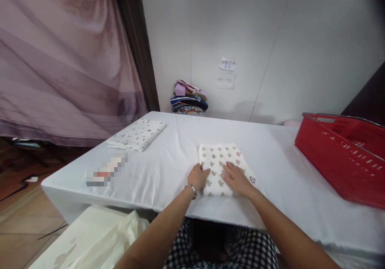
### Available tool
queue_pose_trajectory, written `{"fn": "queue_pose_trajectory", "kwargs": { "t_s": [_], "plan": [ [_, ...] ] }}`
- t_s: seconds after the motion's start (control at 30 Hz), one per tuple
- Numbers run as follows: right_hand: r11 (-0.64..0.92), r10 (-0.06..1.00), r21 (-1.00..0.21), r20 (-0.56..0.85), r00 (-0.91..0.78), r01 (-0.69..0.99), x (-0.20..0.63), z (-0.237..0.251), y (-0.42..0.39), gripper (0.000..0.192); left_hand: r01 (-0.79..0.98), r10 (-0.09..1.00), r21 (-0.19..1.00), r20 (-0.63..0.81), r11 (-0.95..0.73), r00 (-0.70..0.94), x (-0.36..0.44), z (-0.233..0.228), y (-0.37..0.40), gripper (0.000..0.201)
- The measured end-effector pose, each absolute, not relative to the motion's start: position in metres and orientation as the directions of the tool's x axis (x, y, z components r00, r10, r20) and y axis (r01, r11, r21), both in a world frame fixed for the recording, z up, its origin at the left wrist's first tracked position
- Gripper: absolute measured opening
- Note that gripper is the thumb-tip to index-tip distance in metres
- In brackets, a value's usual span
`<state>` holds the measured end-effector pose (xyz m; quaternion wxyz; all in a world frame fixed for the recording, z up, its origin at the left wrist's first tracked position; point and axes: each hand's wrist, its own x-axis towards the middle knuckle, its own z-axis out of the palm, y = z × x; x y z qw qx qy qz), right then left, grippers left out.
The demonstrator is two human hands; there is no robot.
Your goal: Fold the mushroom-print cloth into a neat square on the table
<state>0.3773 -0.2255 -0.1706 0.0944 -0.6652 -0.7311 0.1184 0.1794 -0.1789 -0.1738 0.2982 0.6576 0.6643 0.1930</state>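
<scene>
Now, near the table's (168, 168) far left corner lies a folded white cloth with small dark marks (137, 134), and closer to the left edge sits a blurred small object (107, 170) that cannot be made out. Against the wall past the far edge stands a pile of coloured clothes (189, 98). Close to the near edge, about midway, lies a folded patterned cloth (221, 162). The left hand (197, 176) rests at its left border, fingers seemingly curled onto the fabric; the right hand (236, 178) lies open and flat on it. A red basket (339, 156) occupies the right edge.
</scene>
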Motion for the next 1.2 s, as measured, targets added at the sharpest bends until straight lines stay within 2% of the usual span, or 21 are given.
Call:
{"fn": "queue_pose_trajectory", "kwargs": {
  "t_s": [0.13,0.23,0.4,0.57,0.73,0.97,1.2],
  "plan": [
    [-0.053,0.997,-0.218,0.043,0.063,0.975,0.397,-0.166,-0.213,0.060,0.720,0.986,0.688,-0.164,0.095,0.026,0.183,-0.167,-0.164,0.050],
    [-0.107,0.993,-0.173,0.030,0.114,0.979,0.402,-0.174,-0.206,0.058,0.722,0.982,0.680,-0.188,0.129,0.001,0.194,-0.162,-0.149,0.060],
    [-0.103,0.993,-0.160,0.044,0.112,0.982,0.401,-0.182,-0.204,0.058,0.674,0.978,0.717,-0.201,0.178,-0.044,0.208,-0.162,-0.134,0.059],
    [-0.079,0.996,-0.183,0.026,0.085,0.980,0.391,-0.178,-0.208,0.059,0.569,0.998,0.819,-0.063,0.069,-0.030,0.198,-0.160,-0.122,0.053],
    [-0.024,0.995,-0.166,0.091,0.040,0.986,0.376,-0.180,-0.215,0.060,0.662,0.988,0.737,-0.149,0.135,-0.036,0.188,-0.163,-0.114,0.045],
    [-0.053,0.992,-0.192,0.103,0.074,0.980,0.378,-0.168,-0.186,0.070,0.794,0.998,0.605,-0.066,0.049,-0.011,0.192,-0.169,-0.119,0.042],
    [-0.099,0.995,-0.227,-0.008,0.100,0.969,0.384,-0.174,-0.159,0.071,0.799,0.998,0.600,-0.056,0.044,-0.013,0.192,-0.172,-0.117,0.043]
  ]
}}
